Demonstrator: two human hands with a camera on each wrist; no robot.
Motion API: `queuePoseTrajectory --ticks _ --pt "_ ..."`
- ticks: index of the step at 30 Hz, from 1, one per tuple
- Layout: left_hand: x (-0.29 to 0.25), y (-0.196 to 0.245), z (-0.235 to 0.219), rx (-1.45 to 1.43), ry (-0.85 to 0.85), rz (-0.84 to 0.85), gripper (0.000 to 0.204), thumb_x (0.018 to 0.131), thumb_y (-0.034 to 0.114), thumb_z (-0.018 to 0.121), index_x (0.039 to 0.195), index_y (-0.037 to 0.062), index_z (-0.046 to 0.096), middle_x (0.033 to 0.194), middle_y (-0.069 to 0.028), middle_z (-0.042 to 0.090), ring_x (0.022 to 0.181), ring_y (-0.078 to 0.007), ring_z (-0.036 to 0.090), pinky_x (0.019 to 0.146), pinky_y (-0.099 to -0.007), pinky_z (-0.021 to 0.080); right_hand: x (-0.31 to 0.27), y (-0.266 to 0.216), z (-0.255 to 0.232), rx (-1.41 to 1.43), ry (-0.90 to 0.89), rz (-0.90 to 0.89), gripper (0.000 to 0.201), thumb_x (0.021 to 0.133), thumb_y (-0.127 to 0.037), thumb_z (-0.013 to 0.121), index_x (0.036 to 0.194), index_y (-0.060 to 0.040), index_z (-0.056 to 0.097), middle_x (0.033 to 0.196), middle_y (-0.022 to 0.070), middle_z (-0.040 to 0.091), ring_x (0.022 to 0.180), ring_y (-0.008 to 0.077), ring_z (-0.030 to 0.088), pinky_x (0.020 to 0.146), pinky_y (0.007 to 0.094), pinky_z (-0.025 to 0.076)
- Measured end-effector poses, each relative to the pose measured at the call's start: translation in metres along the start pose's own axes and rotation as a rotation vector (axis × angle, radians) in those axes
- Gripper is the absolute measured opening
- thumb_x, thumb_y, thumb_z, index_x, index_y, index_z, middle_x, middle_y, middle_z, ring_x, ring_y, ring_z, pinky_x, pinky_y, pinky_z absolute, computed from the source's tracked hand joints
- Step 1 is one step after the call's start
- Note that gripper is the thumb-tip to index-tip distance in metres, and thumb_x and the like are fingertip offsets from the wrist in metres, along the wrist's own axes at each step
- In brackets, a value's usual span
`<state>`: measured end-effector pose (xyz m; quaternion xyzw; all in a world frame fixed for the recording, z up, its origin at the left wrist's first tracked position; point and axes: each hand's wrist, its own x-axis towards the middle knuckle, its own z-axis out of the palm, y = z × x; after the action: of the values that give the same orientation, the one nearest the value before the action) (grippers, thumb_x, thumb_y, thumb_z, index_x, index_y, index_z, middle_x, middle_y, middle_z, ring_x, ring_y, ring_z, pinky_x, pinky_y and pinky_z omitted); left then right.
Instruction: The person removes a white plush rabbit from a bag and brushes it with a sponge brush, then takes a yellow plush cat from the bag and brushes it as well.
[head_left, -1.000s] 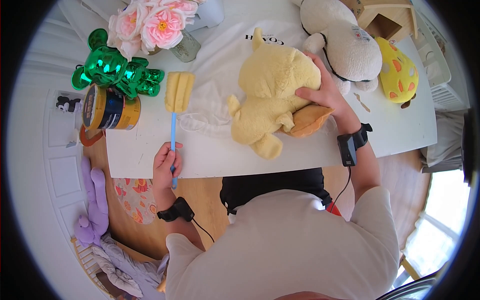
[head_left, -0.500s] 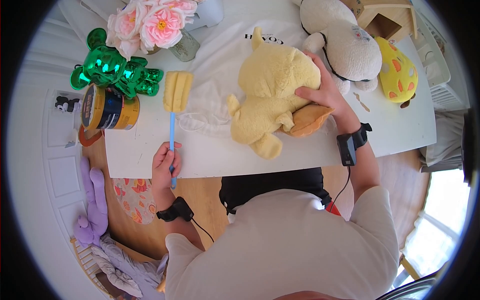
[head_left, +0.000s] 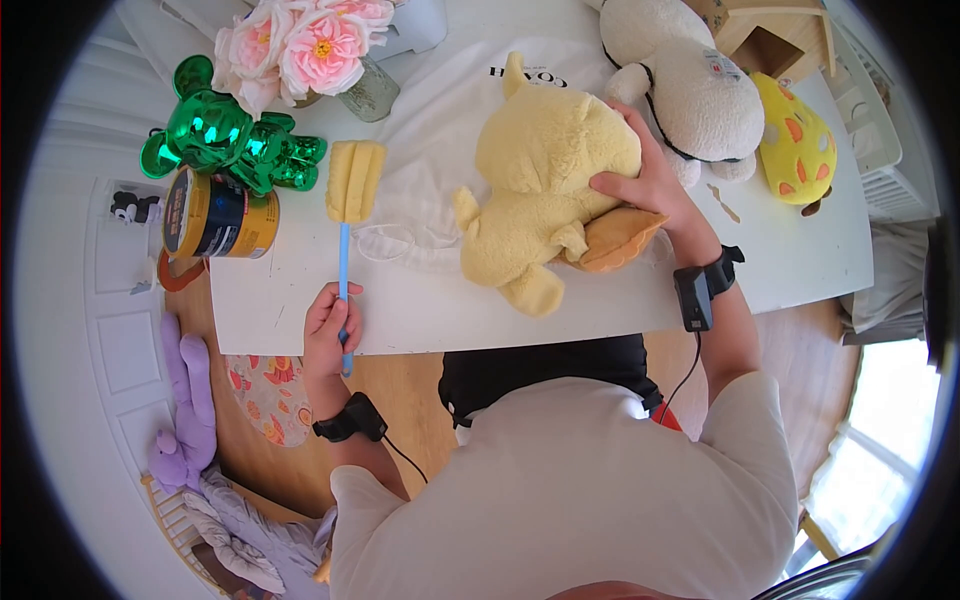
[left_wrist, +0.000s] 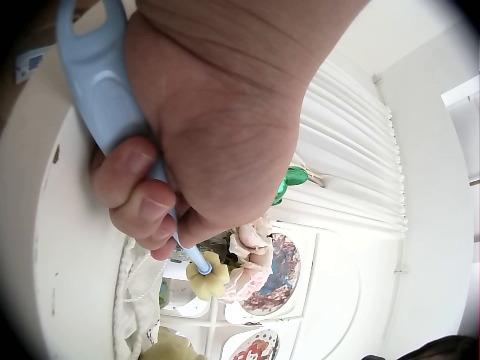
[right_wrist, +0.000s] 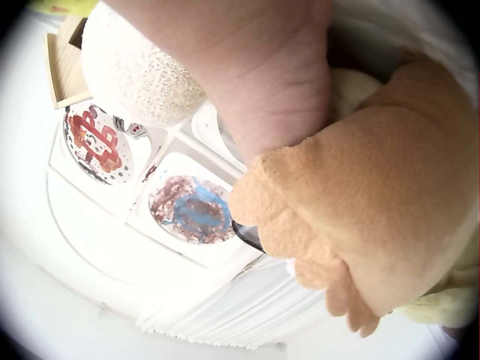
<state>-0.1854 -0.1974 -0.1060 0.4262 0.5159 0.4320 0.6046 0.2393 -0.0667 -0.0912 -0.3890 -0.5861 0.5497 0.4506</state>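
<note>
My left hand [head_left: 330, 330] grips the light-blue handle of a sponge brush [head_left: 354, 182], its yellow ribbed head pointing away from me over the table. In the left wrist view the fingers curl round the handle [left_wrist: 112, 97], which ends in a loop. My right hand [head_left: 655, 190] holds a pale-yellow plush toy [head_left: 545, 150] by its head, thumb on the near side. The plush lies on the table with an orange scalloped wing-like part [head_left: 615, 242] beneath the right wrist. In the right wrist view this orange part [right_wrist: 375, 202] hides the right fingers.
A shiny green bear figure [head_left: 215, 130] and a yellow-and-black tub [head_left: 225, 215] sit at the left. Pink flowers [head_left: 300, 55] stand in a glass vase behind. A white plush [head_left: 695, 95], a yellow spotted plush [head_left: 797, 145] and a wooden house [head_left: 770, 35] are at the right. White cloth [head_left: 440, 110] lies flat.
</note>
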Motion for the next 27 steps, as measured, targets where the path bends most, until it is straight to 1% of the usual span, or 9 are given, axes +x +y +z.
queuePoseTrajectory --ticks 4,7,27 --pt "-0.0004 0.0013 0.0008 0.002 0.004 -0.002 0.023 0.100 0.018 0.043 0.111 0.0003 0.053 0.062 0.0013 0.039 0.041 -0.0039 0.030 0.037 -0.0185 0.023 -0.0006 -0.0008 0.0009 0.004 0.013 0.006 0.078 0.071 -0.010 0.077 0.137 -0.0047 0.035 0.126 0.0083 0.051 0.119 0.0199 0.048 0.102 0.0335 0.037" --pt "0.0000 0.0005 0.0005 0.021 -0.001 0.004 0.024 0.100 0.020 0.043 0.111 0.0002 0.052 0.063 0.0008 0.038 0.041 -0.0042 0.028 0.037 -0.0188 0.022 -0.0008 0.0016 0.0005 0.017 0.016 0.010 0.079 0.071 -0.010 0.077 0.138 -0.0049 0.035 0.127 0.0086 0.050 0.120 0.0202 0.048 0.102 0.0338 0.037" --pt "-0.0005 0.0009 0.0011 0.004 0.007 -0.001 0.023 0.100 0.017 0.042 0.110 -0.0002 0.053 0.063 0.0012 0.039 0.042 -0.0038 0.029 0.037 -0.0187 0.023 -0.0006 0.0003 0.0003 -0.001 0.010 0.014 0.080 0.071 -0.013 0.078 0.138 -0.0048 0.035 0.126 0.0086 0.050 0.119 0.0203 0.048 0.103 0.0336 0.037"
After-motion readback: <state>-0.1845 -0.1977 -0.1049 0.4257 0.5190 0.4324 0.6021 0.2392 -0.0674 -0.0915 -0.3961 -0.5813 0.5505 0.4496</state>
